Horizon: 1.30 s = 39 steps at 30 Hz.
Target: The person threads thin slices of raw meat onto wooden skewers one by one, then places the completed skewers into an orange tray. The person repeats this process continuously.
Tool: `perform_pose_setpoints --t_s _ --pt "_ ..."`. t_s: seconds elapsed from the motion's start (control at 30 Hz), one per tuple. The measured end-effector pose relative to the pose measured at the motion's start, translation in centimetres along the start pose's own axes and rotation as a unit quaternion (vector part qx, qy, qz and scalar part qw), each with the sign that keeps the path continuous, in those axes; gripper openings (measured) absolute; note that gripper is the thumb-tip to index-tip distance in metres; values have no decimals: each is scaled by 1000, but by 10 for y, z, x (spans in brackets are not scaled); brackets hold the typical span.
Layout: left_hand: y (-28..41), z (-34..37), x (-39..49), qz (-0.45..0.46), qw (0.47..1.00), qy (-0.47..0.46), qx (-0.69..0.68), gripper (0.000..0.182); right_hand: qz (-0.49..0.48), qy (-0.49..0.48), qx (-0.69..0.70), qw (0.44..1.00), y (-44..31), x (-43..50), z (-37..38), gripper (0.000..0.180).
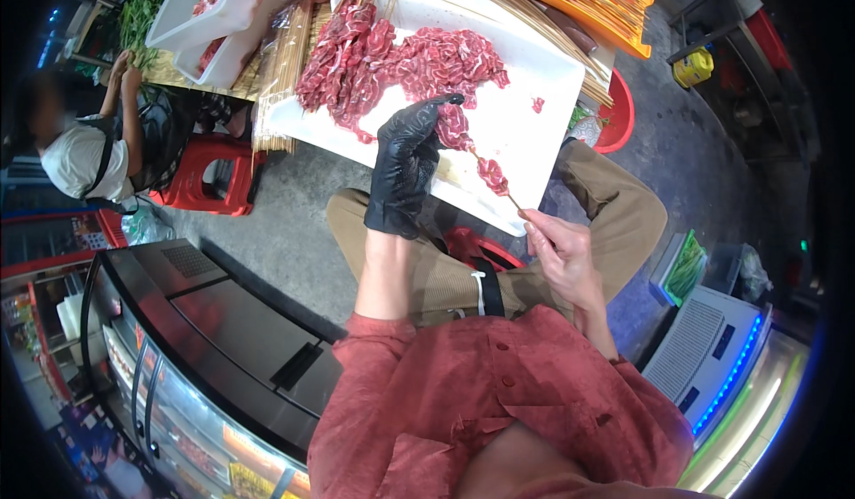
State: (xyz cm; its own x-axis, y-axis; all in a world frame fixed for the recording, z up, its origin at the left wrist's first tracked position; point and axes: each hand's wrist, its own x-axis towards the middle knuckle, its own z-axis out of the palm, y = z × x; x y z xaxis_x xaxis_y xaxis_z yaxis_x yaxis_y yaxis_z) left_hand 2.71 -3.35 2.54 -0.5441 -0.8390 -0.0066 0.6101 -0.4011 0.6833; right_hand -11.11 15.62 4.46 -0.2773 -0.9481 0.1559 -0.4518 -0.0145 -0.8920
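My left hand [406,158], in a black glove, grips a piece of raw red meat [454,127] at the upper part of a thin skewer. Bare and ungloved, my right hand [564,248] pinches the lower end of that wooden skewer [516,202]. Another meat piece [493,177] sits threaded midway along it. Both hands are over the near part of a white plastic tray [534,131]. Sliced raw meat [447,61] is heaped in the tray's far part, and finished-looking meat skewers [337,51] lie at its left with their sticks pointing away.
Bundled bamboo skewers [284,74] lie left of the tray. An orange tray [631,21] holds more skewered meat at the far right. White bins [194,18] with meat stand at the far left. A person [93,158] sits near a red stool [214,175], handling green leaves [150,4].
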Motion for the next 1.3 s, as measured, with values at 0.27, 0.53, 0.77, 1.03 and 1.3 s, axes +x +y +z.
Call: perform_pose_setpoints --t_s 0.27,0.53,0.77,1.03,1.3 --pt "-16 12 -8 -17 999 -29 31 31 46 5 83 996 -4 15 7 18" --pt "-23 17 -13 -105 993 -49 19 32 48 5 66 997 3 19 5 16" --pt "-20 13 -10 -88 991 -39 98 33 61 29 35 997 9 18 -4 15" --pt "11 -38 59 241 581 -135 766 29 83 52 -1 995 17 9 -34 15" --pt "9 -33 82 125 557 -148 808 21 53 70 29 996 19 5 -28 15"
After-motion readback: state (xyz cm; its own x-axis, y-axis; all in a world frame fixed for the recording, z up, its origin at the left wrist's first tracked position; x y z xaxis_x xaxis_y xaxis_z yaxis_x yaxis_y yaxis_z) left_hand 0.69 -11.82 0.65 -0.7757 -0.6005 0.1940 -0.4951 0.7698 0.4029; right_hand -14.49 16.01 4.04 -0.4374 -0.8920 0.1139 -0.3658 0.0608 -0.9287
